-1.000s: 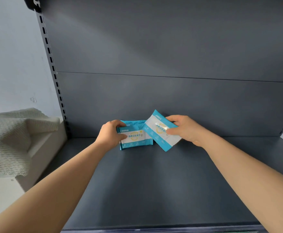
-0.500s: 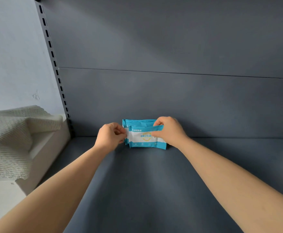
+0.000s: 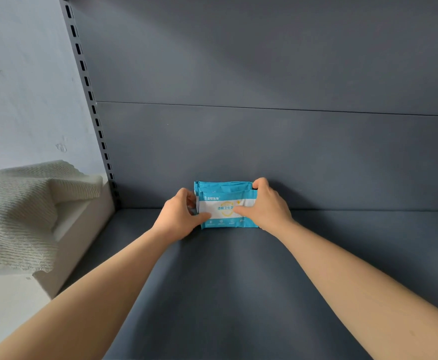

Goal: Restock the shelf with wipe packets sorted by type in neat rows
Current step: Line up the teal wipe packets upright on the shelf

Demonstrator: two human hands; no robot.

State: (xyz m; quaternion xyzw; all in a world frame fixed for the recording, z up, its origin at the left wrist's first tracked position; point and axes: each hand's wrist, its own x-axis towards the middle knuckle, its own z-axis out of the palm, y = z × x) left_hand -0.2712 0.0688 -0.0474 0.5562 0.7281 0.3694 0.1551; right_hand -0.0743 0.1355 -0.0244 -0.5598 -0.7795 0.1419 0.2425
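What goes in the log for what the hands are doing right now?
item: blue wipe packets, upright at back of shelf | left hand: grips left edge | right hand: grips right edge | phase: lining up row

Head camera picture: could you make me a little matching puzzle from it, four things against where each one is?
1 left hand
2 right hand
3 wipe packets
4 woven cloth

A draped over a white box
B grips the packets' right end
C standing on edge at the shelf's back
D grips the packets' left end

Pairs: 1-D, 2-B, 3-C, 4-A
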